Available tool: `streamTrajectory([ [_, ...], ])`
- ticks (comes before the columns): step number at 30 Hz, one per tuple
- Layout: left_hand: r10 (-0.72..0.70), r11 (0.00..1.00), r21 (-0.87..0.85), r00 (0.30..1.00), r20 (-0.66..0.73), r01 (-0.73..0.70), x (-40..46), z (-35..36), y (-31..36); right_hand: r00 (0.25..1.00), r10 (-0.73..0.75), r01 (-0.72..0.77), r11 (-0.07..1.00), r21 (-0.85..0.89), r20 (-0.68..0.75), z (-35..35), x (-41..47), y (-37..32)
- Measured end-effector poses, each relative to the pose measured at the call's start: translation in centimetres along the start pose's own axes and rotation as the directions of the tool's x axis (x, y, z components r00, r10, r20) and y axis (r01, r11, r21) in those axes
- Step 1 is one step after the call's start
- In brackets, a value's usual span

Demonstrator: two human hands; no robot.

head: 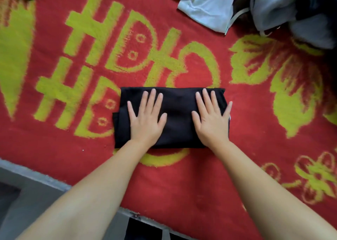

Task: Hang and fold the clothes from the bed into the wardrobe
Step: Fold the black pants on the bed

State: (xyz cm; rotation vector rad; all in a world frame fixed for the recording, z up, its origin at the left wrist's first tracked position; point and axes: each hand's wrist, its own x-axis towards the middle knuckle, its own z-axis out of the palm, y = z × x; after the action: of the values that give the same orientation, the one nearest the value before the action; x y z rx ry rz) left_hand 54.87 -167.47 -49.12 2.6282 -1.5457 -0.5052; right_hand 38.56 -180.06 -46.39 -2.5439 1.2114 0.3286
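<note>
1. Bedcover [237, 148] noted: red with yellow-green pattern, a soft surface under the work.
2. Your left hand [145, 119] lies flat on the left half of the folded black garment [177, 112], fingers straight and slightly spread, gripping nothing.
3. The folded black garment sits at the centre of the bedcover, a compact rectangle of several layers, its left edge showing loose stacked plies at 9 o'clock.
4. Your right hand [211, 119] lies flat on the right half, fingers straight and spread, the little finger at the garment's 3 o'clock edge.
5. Unfolded pale clothes [206, 4] lie at 1 o'clock, well apart from the fold.
6. Handling judgement: the garment looks light, limp and non-fragile. It will sag and unfold if you lift it by one corner.
7. Recommended hold: slide your fingers under both short ends at 9 and 3 o'clock, thumbs on top, and carry it level.
</note>
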Motion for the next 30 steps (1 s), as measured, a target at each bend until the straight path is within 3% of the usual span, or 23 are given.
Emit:
streamTrajectory([
  [5, -0.178, 0.984, 0.03, 0.98, 0.088, 0.176, 0.1, -1.0, -6.0, 0.979, 0.167, -0.18, 0.977, 0.111, 0.12, -0.8, -0.6, 5.2],
  [8, -0.094, 0.993, 0.071, 0.995, 0.033, 0.092, -1.0, -2.6, -7.2, 0.988, 0.138, -0.144, 0.986, 0.086, 0.068, -2.4, -1.4, 5.5],
  [11, 0.239, 0.969, 0.064, 0.971, -0.015, -0.238, -2.9, -3.3, -3.5, 0.989, -0.14, 0.143, 0.987, 0.069, -0.05, -3.2, -3.2, 2.1],
  [13, 0.408, 0.905, 0.103, 0.91, 0.067, -0.413, -4.8, -2.4, -0.2, 0.932, -0.36, 0.361, 0.931, -0.044, 0.04, -1.8, -5.1, -0.5],
  [14, 0.411, 0.895, 0.133, 0.903, 0.127, -0.426, -5.4, -1.7, 1.0, 0.914, -0.39, 0.402, 0.908, -0.115, 0.111, -1.0, -5.8, -1.5],
  [16, 0.289, 0.925, 0.194, 0.935, 0.203, -0.328, -5.8, -0.6, 2.2, 0.918, -0.365, 0.392, 0.895, -0.211, 0.158, 0.3, -6.2, -2.0],
  [19, 0.144, 0.945, 0.262, 0.969, 0.201, -0.195, -4.8, -0.4, 2.3, 0.946, -0.287, 0.317, 0.915, -0.248, 0.152, 0.5, -4.8, -0.5],
  [22, 0.119, 0.958, 0.232, 0.972, 0.201, -0.166, -3.5, -1.2, 1.5, 0.961, -0.196, 0.241, 0.94, -0.242, 0.195, -0.4, -3.6, 0.2],
  [27, 0.036, 0.991, 0.105, 0.937, 0.348, -0.077, -2.0, -4.7, 1.9, 0.956, -0.052, 0.085, 0.991, -0.105, 0.289, -4.0, -2.0, -2.3],
  [30, 0.005, 0.996, 0.085, 0.942, 0.335, -0.036, -2.4, -8.6, 2.2, 0.956, -0.084, 0.1, 0.994, -0.045, 0.282, -7.7, -1.9, -3.4],
])
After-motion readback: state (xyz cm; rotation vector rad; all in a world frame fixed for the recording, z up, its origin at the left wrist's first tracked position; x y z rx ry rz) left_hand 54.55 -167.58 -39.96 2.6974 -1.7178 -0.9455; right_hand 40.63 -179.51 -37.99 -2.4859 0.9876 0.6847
